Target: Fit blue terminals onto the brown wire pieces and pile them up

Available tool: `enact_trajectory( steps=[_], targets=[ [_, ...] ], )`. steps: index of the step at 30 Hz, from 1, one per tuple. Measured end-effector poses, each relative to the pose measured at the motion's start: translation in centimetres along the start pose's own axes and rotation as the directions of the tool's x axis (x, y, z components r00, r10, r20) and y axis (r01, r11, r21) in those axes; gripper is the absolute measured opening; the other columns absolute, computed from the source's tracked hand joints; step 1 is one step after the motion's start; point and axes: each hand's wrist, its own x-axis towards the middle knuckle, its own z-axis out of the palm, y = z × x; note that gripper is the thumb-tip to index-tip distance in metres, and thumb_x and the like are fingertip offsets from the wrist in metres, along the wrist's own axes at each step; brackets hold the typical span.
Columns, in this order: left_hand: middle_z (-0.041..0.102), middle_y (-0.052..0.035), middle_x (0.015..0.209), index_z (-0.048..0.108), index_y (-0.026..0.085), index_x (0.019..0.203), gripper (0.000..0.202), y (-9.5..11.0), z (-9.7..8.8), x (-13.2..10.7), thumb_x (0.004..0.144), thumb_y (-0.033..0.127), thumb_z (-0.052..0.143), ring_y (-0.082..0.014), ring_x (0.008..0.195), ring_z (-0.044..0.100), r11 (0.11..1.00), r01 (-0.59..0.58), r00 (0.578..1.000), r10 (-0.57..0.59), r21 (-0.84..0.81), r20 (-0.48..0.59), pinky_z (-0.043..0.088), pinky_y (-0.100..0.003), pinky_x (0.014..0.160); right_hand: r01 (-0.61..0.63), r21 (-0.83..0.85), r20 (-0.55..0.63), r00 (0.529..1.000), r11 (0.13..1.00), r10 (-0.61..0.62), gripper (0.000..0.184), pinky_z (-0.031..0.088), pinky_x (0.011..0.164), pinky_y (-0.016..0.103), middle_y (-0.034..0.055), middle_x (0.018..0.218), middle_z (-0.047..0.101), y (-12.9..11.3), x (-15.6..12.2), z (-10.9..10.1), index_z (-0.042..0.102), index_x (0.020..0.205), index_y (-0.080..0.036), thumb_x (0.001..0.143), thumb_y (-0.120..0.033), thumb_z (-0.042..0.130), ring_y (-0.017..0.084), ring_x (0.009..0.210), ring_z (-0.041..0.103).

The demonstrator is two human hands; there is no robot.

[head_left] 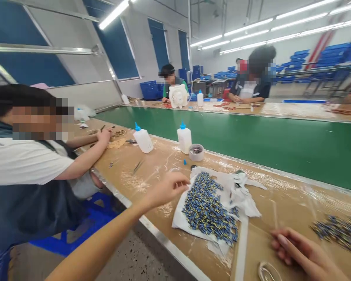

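Note:
My left hand (169, 187) reaches over the brown workbench (152, 168) to the left edge of a heap of small blue-and-yellow parts (207, 208) lying on a white plastic sheet (236, 195). Its fingers are pinched together; what they hold is too small to make out. My right hand (302, 253) rests low at the bench's near edge with its fingers curled loosely, and nothing shows in them. A second heap of the same parts (339, 231) lies to its right. A small oval ring (267, 271) sits just left of my right hand.
Two white glue bottles with blue caps (143, 139) (184, 137) and a tape roll (196, 152) stand behind the heap. A green conveyor belt (266, 140) runs along the bench. A co-worker (32, 164) sits close at my left; others work across the belt.

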Motion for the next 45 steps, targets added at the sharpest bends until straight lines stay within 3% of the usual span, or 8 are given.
enact_trajectory(
  steps=[2, 6, 10, 14, 19, 27, 35, 45],
  targets=[
    [0.069, -0.0031, 0.085, 0.07, 0.017, 0.091, 0.014, 4.2, 3.1, 2.0, 0.088, 0.023, 0.057, -0.0136, 0.075, 0.06, 0.985, -0.172, 0.982, 0.172, -0.005, 0.081, 0.045, -0.026, 0.073, 0.001, 0.054, 0.073, 0.997, 0.999, -0.005, 0.039, 0.052, 0.059, 0.033, 0.011, 0.079, 0.069, -2.0, -0.3, 0.3, 0.07, 0.089, -0.021, 0.086, -0.057, 0.054, 0.022, 0.065, 0.061],
    [0.067, -0.0024, 0.072, 0.069, 0.015, 0.077, 0.008, 8.8, 6.8, 6.9, 0.08, 0.017, 0.061, -0.0151, 0.069, 0.059, 0.973, -0.211, 0.933, 0.172, 0.095, 0.316, 0.04, -0.024, 0.062, 0.028, 0.138, 0.084, 0.996, 0.99, -0.04, 0.037, 0.049, 0.064, 0.031, 0.0081, 0.082, 0.067, -3.1, -0.2, 0.5, 0.063, 0.092, -0.017, 0.089, -0.053, 0.053, 0.017, 0.066, 0.058],
    [0.063, -0.0011, 0.061, 0.068, 0.015, 0.069, 0.005, 9.7, 8.7, 10.6, 0.068, 0.011, 0.066, -0.0147, 0.056, 0.055, 0.963, -0.23, 0.876, 0.143, 0.14, 0.46, 0.032, -0.023, 0.051, 0.019, 0.164, 0.089, 0.995, 0.986, -0.034, 0.043, 0.047, 0.063, 0.029, 0.0061, 0.081, 0.066, -2.6, 0.3, 0.3, 0.058, 0.092, -0.016, 0.086, -0.058, 0.054, 0.015, 0.066, 0.058],
    [0.065, -0.0013, 0.065, 0.068, 0.018, 0.073, 0.016, 9.5, 10.7, 11.1, 0.062, 0.006, 0.065, -0.0161, 0.06, 0.056, 0.942, -0.265, 0.844, 0.126, 0.203, 0.521, 0.031, -0.023, 0.052, 0.004, 0.164, 0.107, 0.994, 0.986, -0.022, 0.043, 0.047, 0.063, 0.028, 0.0051, 0.081, 0.064, -3.1, 0.4, 0.2, 0.057, 0.092, -0.016, 0.086, -0.059, 0.054, 0.014, 0.066, 0.058],
    [0.065, -0.0052, 0.076, 0.063, 0.018, 0.077, 0.019, 9.0, 12.0, 9.8, 0.067, 0.004, 0.054, -0.0208, 0.071, 0.057, 0.917, -0.295, 0.854, 0.127, 0.269, 0.505, 0.032, -0.026, 0.057, -0.005, 0.179, 0.12, 0.993, 0.984, -0.016, 0.04, 0.046, 0.063, 0.028, 0.0046, 0.081, 0.064, -3.7, 0.1, 0.2, 0.057, 0.092, -0.016, 0.088, -0.056, 0.053, 0.013, 0.067, 0.057],
    [0.059, -0.0031, 0.082, 0.051, 0.018, 0.08, 0.012, 8.3, 11.4, 9.0, 0.077, 0.008, 0.045, -0.0176, 0.076, 0.052, 0.915, -0.364, 0.848, 0.249, 0.173, 0.467, 0.036, -0.027, 0.067, -0.018, 0.17, 0.142, 0.99, 0.985, -0.006, 0.034, 0.045, 0.065, 0.027, 0.005, 0.084, 0.063, -3.8, -0.1, 0.0, 0.056, 0.096, -0.014, 0.093, -0.048, 0.051, 0.013, 0.07, 0.057],
    [0.049, 0.0014, 0.065, 0.042, 0.018, 0.07, 0.015, 8.1, 11.3, 9.5, 0.079, 0.007, 0.045, -0.0134, 0.061, 0.042, 0.952, -0.293, 0.943, 0.273, 0.087, 0.191, 0.03, -0.026, 0.059, -0.036, 0.14, 0.138, 0.99, 0.989, 0.017, 0.03, 0.045, 0.066, 0.027, 0.0051, 0.088, 0.064, -3.6, -0.4, 0.0, 0.057, 0.099, -0.015, 0.096, -0.044, 0.048, 0.013, 0.073, 0.057],
    [0.057, -0.0023, 0.084, 0.057, 0.015, 0.087, 0.016, 11.2, 15.4, 7.9, 0.083, 0.004, 0.047, -0.0139, 0.077, 0.052, 0.88, -0.441, 0.863, 0.47, -0.176, 0.186, 0.04, -0.024, 0.068, -0.051, 0.119, 0.144, 0.989, 0.992, 0.034, 0.027, 0.046, 0.069, 0.027, 0.0052, 0.087, 0.064, -4.1, -0.5, -0.2, 0.057, 0.097, -0.016, 0.096, -0.042, 0.048, 0.014, 0.075, 0.057]
  ],
)
